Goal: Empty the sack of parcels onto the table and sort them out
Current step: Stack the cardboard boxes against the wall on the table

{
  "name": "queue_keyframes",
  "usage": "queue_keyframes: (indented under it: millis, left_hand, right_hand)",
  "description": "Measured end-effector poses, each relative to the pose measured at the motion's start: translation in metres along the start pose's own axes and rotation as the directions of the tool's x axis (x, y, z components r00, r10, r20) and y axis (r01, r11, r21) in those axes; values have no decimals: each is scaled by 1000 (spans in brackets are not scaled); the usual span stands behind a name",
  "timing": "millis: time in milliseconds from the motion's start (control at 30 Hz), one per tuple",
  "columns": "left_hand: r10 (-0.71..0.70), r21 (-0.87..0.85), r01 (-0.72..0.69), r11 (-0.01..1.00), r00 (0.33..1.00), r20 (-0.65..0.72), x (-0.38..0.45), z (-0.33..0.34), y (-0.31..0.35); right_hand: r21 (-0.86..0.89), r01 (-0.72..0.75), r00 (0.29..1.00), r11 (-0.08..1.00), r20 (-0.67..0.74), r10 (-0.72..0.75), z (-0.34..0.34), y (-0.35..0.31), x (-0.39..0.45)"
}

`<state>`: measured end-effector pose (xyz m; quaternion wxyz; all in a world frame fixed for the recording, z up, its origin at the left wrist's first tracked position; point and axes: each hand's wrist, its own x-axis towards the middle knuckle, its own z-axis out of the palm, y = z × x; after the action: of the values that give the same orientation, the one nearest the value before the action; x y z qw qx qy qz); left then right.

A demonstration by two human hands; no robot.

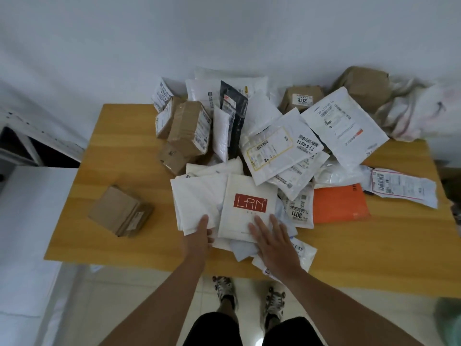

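A heap of parcels covers the middle and right of the wooden table (pixel 112 151): white mailers, brown boxes (pixel 189 126), a black bag (pixel 234 113) and an orange mailer (pixel 339 203). Nearest me lies a white parcel with a red LRN logo (pixel 249 203). My right hand (pixel 272 240) lies flat, fingers straight, on its lower right corner. My left hand (pixel 200 233) touches the edge of a plain white mailer (pixel 197 196) beside it, fingers extended. The crumpled white sack (pixel 419 113) lies at the table's far right corner.
A stack of flat brown boxes (pixel 122 213) sits apart at the table's left side. A white cabinet (pixel 30 221) stands left of the table. The white wall (pixel 224 33) is right behind the table. My feet (pixel 249 295) stand at the front edge.
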<state>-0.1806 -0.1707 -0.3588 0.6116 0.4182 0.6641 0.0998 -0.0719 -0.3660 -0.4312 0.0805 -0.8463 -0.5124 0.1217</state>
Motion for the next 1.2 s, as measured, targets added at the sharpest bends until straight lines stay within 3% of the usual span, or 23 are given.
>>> queue_keyframes:
  millis: [133,167,233,267,333,367,400,467,567,667,767,933,1000,1067,1133,1167,1200]
  left_hand:
    - [121,-55,-139,989,959,-258,0,-9,-7]
    - [156,10,-162,987,929,-335,-1,-11,-6]
    - [324,310,-205,928,854,-407,-7,-15,-4]
    - [474,489,-278,827,812,-340,-9,-16,-2]
    - [756,763,-500,411,655,22,-11,-12,0]
    - [786,808,-564,174,574,231,-8,-5,1]
    - [748,808,-589,0,536,391,-5,5,3]
    - [594,786,-600,-148,582,555,-2,26,8]
    - [413,780,-582,-227,668,619,2,45,-2]
    - [359,735,-613,-290,642,677,-3,58,-19]
    - [321,689,-663,-291,611,724,-9,62,-29]
    - [511,664,-679,-313,469,720,-3,49,-35]
    - [564,639,-698,-324,400,723,-3,39,-35]
    - [529,517,-759,-395,272,804,-4,30,-43]
    - [398,368,-787,-494,171,901,1,25,-60]
    - [350,341,-784,-519,168,921,5,25,-68]
    - [327,346,-781,-521,192,925,8,27,-74]
  right_hand:
    - [-73,59,998,996,5,-59,-1,19,5]
    - [-90,69,998,994,-2,-69,-3,22,4]
    - [-105,58,998,993,-5,-58,-7,32,-1]
    - [-105,29,1000,994,-6,-30,-10,36,-5]
    - [-112,-40,999,993,-10,39,-17,48,-15]
    - [-124,-62,998,990,-9,61,-19,55,-20]
    - [-139,-69,998,988,-11,68,-21,63,-26]
    - [-173,-80,997,982,-31,75,-25,80,-37]
    - [-191,-101,994,976,-66,90,-34,102,-45]
    - [-157,-85,996,984,-43,79,-41,125,-46]
    - [-99,-65,996,993,49,70,-46,138,-44]
    - [-76,-70,997,995,-34,67,-47,142,-53]
    - [-96,-226,968,969,-131,213,-49,136,-61]
    - [-22,-534,827,845,-220,517,-47,125,-66]
    - [143,-770,595,622,-194,780,-40,115,-68]
    - [204,-817,521,540,-141,842,-35,113,-68]
    - [228,-831,502,508,-88,861,-31,113,-67]
